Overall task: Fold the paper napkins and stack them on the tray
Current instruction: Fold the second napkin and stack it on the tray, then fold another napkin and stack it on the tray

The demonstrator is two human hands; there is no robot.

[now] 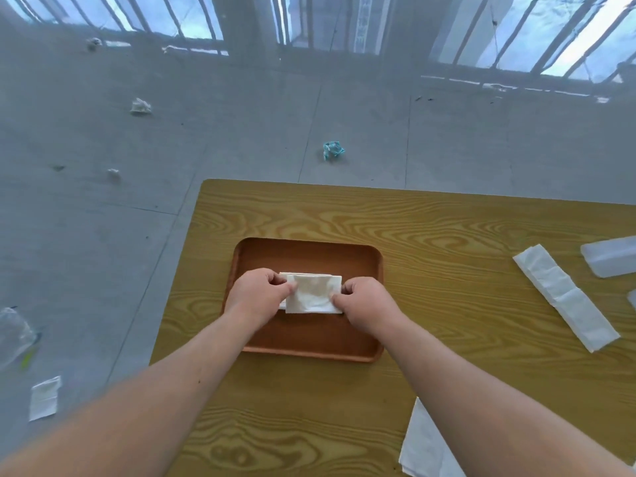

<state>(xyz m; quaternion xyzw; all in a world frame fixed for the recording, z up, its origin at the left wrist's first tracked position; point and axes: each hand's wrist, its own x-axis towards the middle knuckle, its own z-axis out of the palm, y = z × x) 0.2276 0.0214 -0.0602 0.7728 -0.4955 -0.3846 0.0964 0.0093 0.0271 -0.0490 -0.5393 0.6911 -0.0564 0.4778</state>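
On the tray (261, 251), which lies on the table (447, 228) toward its left edge, I hold a folded napkin (313, 293) with both hands. My left hand (256, 297) grips the napkin's left edge, thumb on top and fingers curled beneath, pinching the paper. My right hand (366, 304) pinches the right edge the same way, thumb pressed on the near right corner. The napkin sits over the tray's middle, slightly askew above a second folded napkin (306, 274) whose far edge and left corner show from under it. I cannot tell whether the top napkin touches the lower one fully or is held just above it.

Right of the tray, well apart, a long strip (564, 299) of unfolded napkin lies diagonally on the table. Beside its far end sits a translucent plastic pack (609, 259), cut off by the right frame edge. Near the right forearm, a white sheet (425, 445) lies at the table's near edge.

Left of the table, the grey floor (103, 235) carries scattered crumpled scraps, a flat square of paper (44, 397) and a blue-green wad (332, 149).
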